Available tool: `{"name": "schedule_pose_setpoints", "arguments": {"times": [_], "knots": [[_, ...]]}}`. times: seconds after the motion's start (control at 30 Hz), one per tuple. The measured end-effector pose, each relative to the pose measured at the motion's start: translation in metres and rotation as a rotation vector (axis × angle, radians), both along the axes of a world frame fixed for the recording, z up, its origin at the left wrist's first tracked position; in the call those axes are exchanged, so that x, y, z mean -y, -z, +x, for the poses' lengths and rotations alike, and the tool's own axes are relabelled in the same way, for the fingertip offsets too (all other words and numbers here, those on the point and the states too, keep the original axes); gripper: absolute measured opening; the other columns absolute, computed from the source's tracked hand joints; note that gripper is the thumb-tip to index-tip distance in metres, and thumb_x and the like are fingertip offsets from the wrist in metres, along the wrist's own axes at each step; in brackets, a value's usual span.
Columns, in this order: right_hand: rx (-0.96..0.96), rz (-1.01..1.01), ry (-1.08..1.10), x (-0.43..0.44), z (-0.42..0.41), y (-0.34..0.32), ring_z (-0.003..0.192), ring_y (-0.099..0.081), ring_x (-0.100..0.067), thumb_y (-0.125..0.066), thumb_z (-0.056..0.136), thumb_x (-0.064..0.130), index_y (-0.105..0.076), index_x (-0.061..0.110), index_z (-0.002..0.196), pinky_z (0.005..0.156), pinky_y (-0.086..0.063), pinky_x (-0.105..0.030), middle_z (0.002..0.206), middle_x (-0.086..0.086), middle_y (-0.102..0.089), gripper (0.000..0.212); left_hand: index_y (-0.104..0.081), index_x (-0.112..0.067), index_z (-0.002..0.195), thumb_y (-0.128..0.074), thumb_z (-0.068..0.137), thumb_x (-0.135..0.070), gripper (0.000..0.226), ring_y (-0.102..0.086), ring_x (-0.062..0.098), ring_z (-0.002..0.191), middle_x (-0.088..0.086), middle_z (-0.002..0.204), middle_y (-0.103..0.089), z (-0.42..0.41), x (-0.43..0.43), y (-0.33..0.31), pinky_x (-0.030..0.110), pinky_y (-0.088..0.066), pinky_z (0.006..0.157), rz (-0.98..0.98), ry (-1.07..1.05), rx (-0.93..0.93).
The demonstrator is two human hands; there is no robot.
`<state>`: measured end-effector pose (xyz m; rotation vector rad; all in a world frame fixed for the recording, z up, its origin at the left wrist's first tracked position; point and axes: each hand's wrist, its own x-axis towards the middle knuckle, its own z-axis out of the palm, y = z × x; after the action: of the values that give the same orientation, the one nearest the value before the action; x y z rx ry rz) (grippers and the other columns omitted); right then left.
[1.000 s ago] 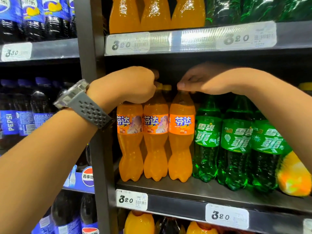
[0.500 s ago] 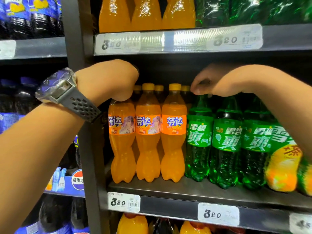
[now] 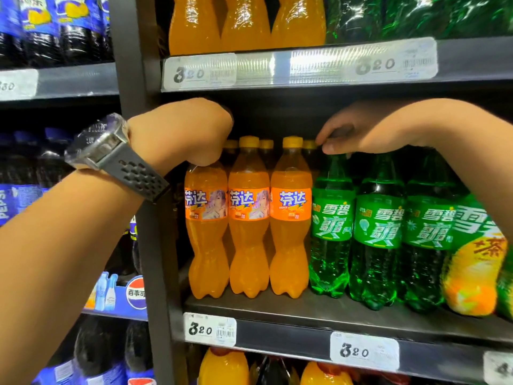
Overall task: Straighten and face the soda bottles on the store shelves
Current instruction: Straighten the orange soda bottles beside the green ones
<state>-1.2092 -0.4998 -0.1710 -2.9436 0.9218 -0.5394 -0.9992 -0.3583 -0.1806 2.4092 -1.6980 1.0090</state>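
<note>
**Facing under way on the middle shelf**

Head view. The left hand (image 3: 188, 134), with a watch (image 3: 102, 140) at the wrist, is closed in a fist over the top of the leftmost orange bottle (image 3: 206, 232). That bottle's cap is hidden under the curled fingers. The right hand (image 3: 358, 129) is curled, thumb and fingertips pinching at the cap of the first green bottle (image 3: 331, 226), just beside the orange row. Both bottles stand upright near the front lip of the shelf (image 3: 305, 309), close against their neighbours.

Judged step: turning bottles by the cap to bring labels forward. The third orange bottle (image 3: 290, 232) shows its logo centred, without the figure seen on the other two, so it likely wants a small twist to match. The next move calls for a light rotation on the bottle's own axis, without tipping it into the row.

Legible: orange labels read 芬达; green labels read 雪碧 with a large 爽. The price tag (image 3: 210, 329) reads 320. A blue carton (image 3: 116, 295) at lower left carries the Pepsi roundel and 百事可. The far-right bottle (image 3: 474, 259) is blurred; 茶 is readable.
</note>
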Motion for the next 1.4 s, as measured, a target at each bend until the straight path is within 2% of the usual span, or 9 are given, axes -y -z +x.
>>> {"name": "schedule_pose_setpoints", "arguments": {"times": [0.2,0.33,0.4,0.57,0.67,0.77,0.9,1.0,1.4], "knots": [[-0.065,-0.094,0.111,-0.015,0.004,0.001,0.1,-0.059,-0.018,-0.059,0.088,0.046,-0.06,0.026,0.12,0.094,-0.045,-0.035,0.113,0.002,-0.064,0.038,-0.06,-0.015,0.122,-0.056,0.084,-0.005,0.039,-0.059,0.031,0.094,0.012,0.106,-0.062,-0.005,-0.005,0.001,0.038,-0.051,0.077,0.058,0.02,0.062],[0.066,-0.216,0.15,-0.029,0.013,0.008,0.098,-0.056,-0.015,-0.055,0.088,0.053,-0.055,0.03,0.123,0.083,-0.04,-0.023,0.112,0.011,-0.059,0.042,-0.056,-0.017,0.122,-0.061,0.083,-0.01,0.04,-0.059,0.032,0.096,0.01,0.11,-0.059,-0.008,-0.025,0.023,0.039,-0.049,0.068,-0.185,0.109,0.16],[0.204,-0.298,0.132,-0.038,0.02,0.015,0.086,-0.054,-0.012,-0.054,0.088,0.053,-0.059,0.034,0.108,0.069,-0.033,-0.016,0.094,0.015,-0.056,0.028,-0.052,-0.015,0.128,-0.064,0.082,-0.007,0.048,-0.054,0.033,0.11,0.01,0.124,-0.055,-0.013,-0.039,0.049,0.045,-0.051,0.079,-0.357,0.234,0.108],[0.224,-0.36,0.102,-0.047,0.05,0.033,0.117,-0.052,-0.025,-0.05,0.091,0.051,-0.046,0.023,0.137,0.082,-0.035,-0.026,0.131,-0.004,-0.056,0.053,-0.039,0.001,0.143,-0.042,0.094,-0.025,0.055,-0.035,0.033,0.139,0.018,0.152,-0.032,-0.046,-0.059,0.161,0.046,-0.032,0.11,-0.684,0.424,-0.282],[0.229,-0.342,0.162,-0.042,0.064,0.041,0.117,-0.052,-0.029,-0.047,0.095,0.044,-0.046,0.02,0.136,0.084,-0.038,-0.029,0.13,-0.01,-0.056,0.047,-0.044,0.01,0.136,-0.036,0.085,-0.034,0.067,-0.041,0.043,0.13,0.026,0.146,-0.036,-0.059,-0.053,0.216,0.062,-0.042,0.091,-0.555,0.325,-0.426],[0.307,-0.324,0.239,-0.039,0.07,0.043,0.116,-0.051,-0.033,-0.046,0.096,0.039,-0.047,0.018,0.133,0.083,-0.038,-0.031,0.129,-0.015,-0.055,0.043,-0.051,0.011,0.129,-0.036,0.079,-0.038,0.072,-0.048,0.047,0.123,0.029,0.139,-0.044,-0.059,-0.043,0.239,0.058,-0.053,0.079,-0.39,0.198,-0.489],[0.375,-0.289,0.276,-0.039,0.072,0.049,0.11,-0.052,-0.033,-0.047,0.097,0.03,-0.053,0.016,0.124,0.075,-0.034,-0.028,0.121,-0.016,-0.057,0.031,-0.042,0.011,0.136,-0.045,0.084,-0.041,0.074,-0.036,0.046,0.132,0.029,0.145,-0.035,-0.051,-0.03,0.258,0.06,-0.045,0.094,-0.344,0.131,-0.51],[0.398,-0.266,0.279,-0.04,0.073,0.051,0.109,-0.052,-0.032,-0.047,0.097,0.024,-0.055,0.016,0.125,0.075,-0.034,-0.026,0.121,-0.014,-0.058,0.03,-0.036,0.009,0.14,-0.032,0.088,-0.043,0.074,-0.03,0.042,0.137,0.026,0.15,-0.029,-0.048,-0.026,0.263,0.057,-0.043,0.099,-0.34,0.105,-0.53],[0.403,-0.141,0.143,-0.05,0.061,0.05,0.111,-0.055,-0.032,-0.046,0.095,0.017,-0.054,0.013,0.128,0.094,-0.046,-0.044,0.121,-0.014,-0.061,0.034,0.01,-0.018,0.149,-0.007,0.095,-0.057,0.069,0.013,0.013,0.147,-0.004,0.158,0.016,-0.043,-0.022,0.28,0.033,-0.012,0.115,-0.498,0.214,-0.57]]}}
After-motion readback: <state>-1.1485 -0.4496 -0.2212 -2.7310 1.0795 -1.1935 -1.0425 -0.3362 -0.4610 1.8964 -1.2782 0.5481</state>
